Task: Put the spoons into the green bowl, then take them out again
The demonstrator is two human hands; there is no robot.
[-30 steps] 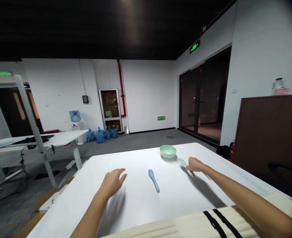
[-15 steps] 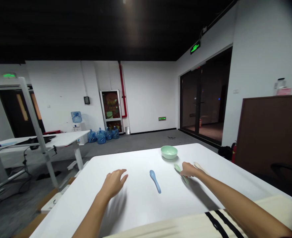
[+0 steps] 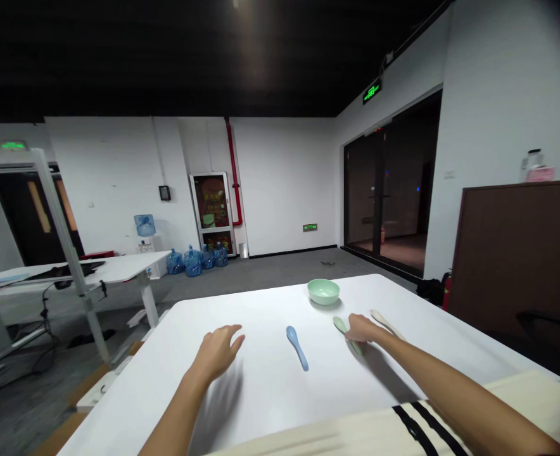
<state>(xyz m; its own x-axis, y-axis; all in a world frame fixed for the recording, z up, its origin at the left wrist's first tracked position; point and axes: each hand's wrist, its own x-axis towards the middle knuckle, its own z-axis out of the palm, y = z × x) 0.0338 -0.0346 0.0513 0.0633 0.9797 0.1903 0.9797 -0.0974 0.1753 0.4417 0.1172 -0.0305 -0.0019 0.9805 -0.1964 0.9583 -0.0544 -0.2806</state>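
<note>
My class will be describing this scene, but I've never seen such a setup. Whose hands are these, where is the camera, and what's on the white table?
There is no machine: these are one person's bare hands, seen from a camera worn on their head, looking forward and down. On the white table are a green bowl, a blue spoon and a cream spoon. The right hand holds a pale green spoon just in front of the bowl. The left hand is open and holds nothing; the blue spoon is nearest it.
</note>
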